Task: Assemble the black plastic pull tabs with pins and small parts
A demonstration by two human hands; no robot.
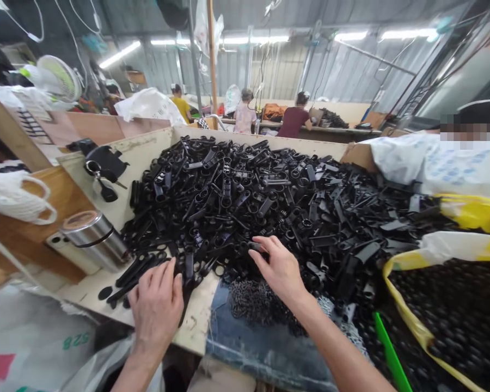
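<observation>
Watching right hand [280, 270] half open, fingertips on black zipper pull [254, 246], long axis running sideways ahead of palm; grip unclear. Left hand [155, 310] curled farther off, at near edge of pile [228, 190]; hold unclear. Pile sits on counter [196, 326].

Bare left hand [155, 307], bare right hand [280, 269]

Workshop with heaped black zipper pulls [228, 190]
</observation>
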